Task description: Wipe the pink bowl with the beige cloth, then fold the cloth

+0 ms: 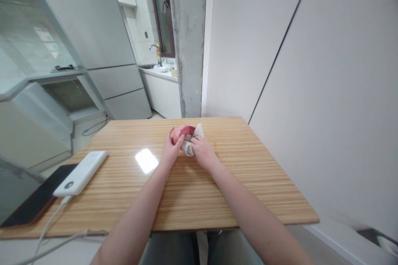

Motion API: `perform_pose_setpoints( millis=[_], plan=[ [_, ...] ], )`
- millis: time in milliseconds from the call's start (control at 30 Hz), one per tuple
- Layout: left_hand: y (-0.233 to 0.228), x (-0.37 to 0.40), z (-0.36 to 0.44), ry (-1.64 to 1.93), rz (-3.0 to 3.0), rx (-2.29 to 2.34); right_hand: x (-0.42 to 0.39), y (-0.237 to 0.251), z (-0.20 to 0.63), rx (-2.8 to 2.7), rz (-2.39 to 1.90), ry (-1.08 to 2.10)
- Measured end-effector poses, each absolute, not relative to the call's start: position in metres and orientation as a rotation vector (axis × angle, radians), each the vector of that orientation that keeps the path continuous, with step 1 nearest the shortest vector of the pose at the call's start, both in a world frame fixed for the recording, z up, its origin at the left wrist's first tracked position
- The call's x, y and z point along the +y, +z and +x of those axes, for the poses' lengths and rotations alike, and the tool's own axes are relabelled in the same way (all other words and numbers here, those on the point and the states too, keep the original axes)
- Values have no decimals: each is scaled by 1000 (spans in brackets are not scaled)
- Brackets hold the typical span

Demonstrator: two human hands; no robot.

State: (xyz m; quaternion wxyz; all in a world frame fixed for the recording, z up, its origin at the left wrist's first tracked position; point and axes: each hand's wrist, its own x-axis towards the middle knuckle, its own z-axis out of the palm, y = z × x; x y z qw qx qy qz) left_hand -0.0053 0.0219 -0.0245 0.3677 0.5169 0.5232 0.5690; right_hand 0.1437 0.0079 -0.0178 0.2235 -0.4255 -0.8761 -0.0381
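A glossy pink bowl (178,131) is tilted on its side near the far part of the table, its hollow turned toward the right. Around its left rim my left hand (171,145) is closed, thumb in front and fingers behind. My right hand (200,150) grips a crumpled whitish cloth (188,148) against the bowl's opening. One corner of the cloth sticks up above the right hand's fingers. The cloth and fingers hide part of the bowl's inside. Whether the bowl's underside touches the table I cannot tell.
The wood-grain table (248,190) has a white power bank (81,173) with a cable (51,219) on its left, partly over a black mat (40,198). A white wall (311,103) stands along the right. Behind are a concrete pillar (189,41) and a fridge (83,25).
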Motion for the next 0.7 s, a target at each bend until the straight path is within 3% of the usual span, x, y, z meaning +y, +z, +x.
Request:
perform_pose_setpoints(
  millis=[700],
  plan=[
    [-30, 20, 8, 1531, 1109, 1244, 4, -19, 134, -2385, -1205, -86]
  ],
)
